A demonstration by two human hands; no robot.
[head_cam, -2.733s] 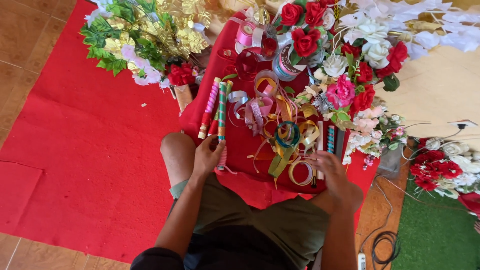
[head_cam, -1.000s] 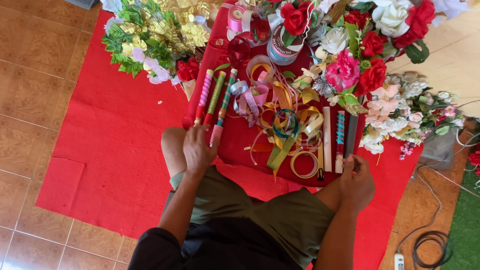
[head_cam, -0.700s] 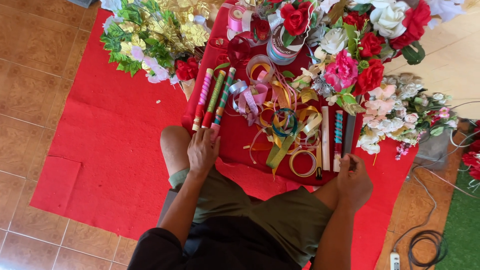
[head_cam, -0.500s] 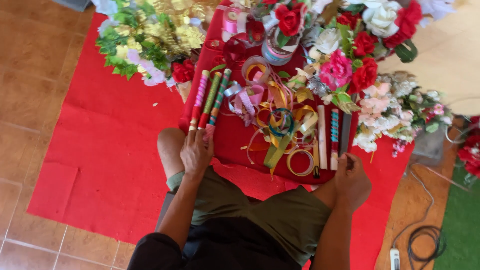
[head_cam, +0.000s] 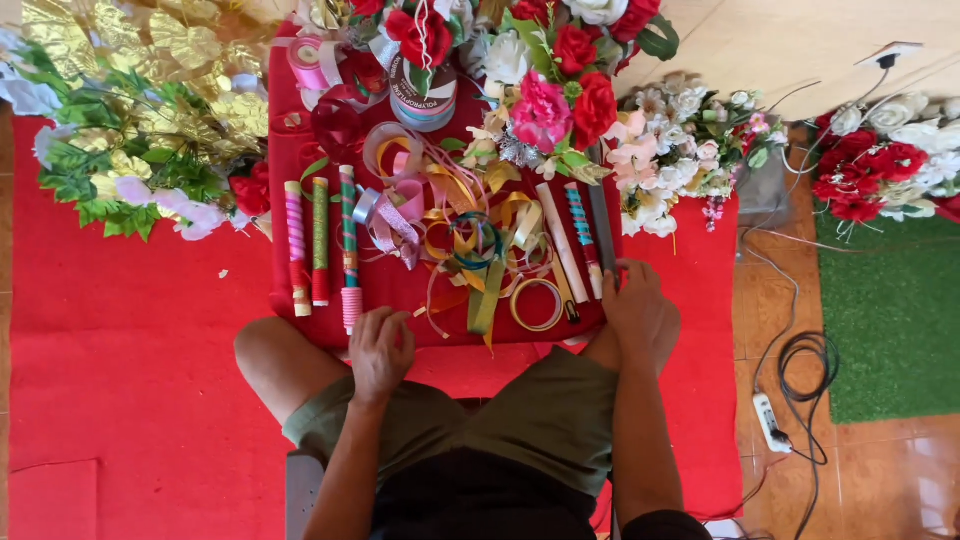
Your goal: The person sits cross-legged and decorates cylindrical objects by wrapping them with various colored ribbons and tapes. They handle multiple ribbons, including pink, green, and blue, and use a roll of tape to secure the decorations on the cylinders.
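Observation:
I sit with a low red-covered table point(head_cam: 400, 290) over my legs. My left hand point(head_cam: 381, 350) rests on its near edge, fingers curled, just below a pink-ended roll point(head_cam: 349, 250). My right hand point(head_cam: 637, 312) lies at the right near corner, fingertips by a striped stick point(head_cam: 583, 238) and a dark rod point(head_cam: 601, 225). Neither hand holds anything. Between them lie tangled gold, pink and green ribbons point(head_cam: 470, 240) and a gold tape ring point(head_cam: 536, 304). Two more wrapped rolls point(head_cam: 296, 248) lie left of the pink-ended one.
Red and pink artificial flowers point(head_cam: 560, 90) and ribbon spools point(head_cam: 420, 95) crowd the table's far side. Gold and green foliage point(head_cam: 130, 110) lies at the left on the red carpet point(head_cam: 130, 380). White flowers point(head_cam: 680, 150), cables and a power strip point(head_cam: 770, 420) lie right, by green matting point(head_cam: 890, 310).
The camera view has shifted and closed in. My left hand slid back from the rolls to the near edge. My right hand stays at the right corner.

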